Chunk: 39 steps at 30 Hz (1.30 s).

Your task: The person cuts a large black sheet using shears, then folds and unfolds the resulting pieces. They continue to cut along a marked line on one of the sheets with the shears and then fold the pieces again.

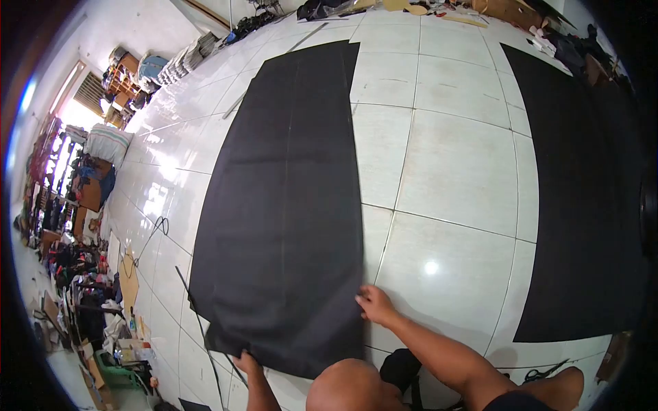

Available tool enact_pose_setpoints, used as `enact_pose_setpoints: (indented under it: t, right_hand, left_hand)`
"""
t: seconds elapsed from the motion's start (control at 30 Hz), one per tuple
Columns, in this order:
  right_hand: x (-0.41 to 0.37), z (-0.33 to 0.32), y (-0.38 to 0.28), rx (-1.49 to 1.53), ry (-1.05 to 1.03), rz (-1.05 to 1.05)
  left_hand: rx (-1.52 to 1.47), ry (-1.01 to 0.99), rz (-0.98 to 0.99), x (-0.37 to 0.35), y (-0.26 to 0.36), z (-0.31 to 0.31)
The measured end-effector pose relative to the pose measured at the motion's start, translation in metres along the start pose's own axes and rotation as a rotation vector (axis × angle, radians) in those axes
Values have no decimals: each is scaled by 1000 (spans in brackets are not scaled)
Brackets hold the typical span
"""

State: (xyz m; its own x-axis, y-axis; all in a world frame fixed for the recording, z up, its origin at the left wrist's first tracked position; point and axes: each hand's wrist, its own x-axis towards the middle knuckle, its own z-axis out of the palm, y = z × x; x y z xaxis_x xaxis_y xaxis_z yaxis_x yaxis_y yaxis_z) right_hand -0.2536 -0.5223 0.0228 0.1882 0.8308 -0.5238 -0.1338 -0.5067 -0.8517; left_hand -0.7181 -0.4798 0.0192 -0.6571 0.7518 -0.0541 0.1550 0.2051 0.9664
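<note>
A long sheet of black material [288, 192] lies over the white tiled floor in front of me. At its lower left edge my left hand [247, 362] is closed on the sheet, thumb and fingers pinching the border. My right hand [375, 304] pinches the right edge of the same sheet, a little higher up. Faint light lines run lengthwise down the middle of the sheet. My bare knee [343, 385] is close to the sheet's near edge, between my hands.
Another black sheet [582, 205] lies at the right. Scissors [545, 370] are on the floor by my right leg. A thin dark strip [195, 309] runs beside the sheet's lower left. Cluttered shelves and boxes line the left side; a long metal ruler [306, 38] lies beyond the sheet.
</note>
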Motion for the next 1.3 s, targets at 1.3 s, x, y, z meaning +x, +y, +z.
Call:
enact_pose_setpoints:
  t: [1.3]
  right_hand:
    - [-337,-387,106,-1215,278,6]
  left_hand:
    - [878,-2202,1074,-516,212,450]
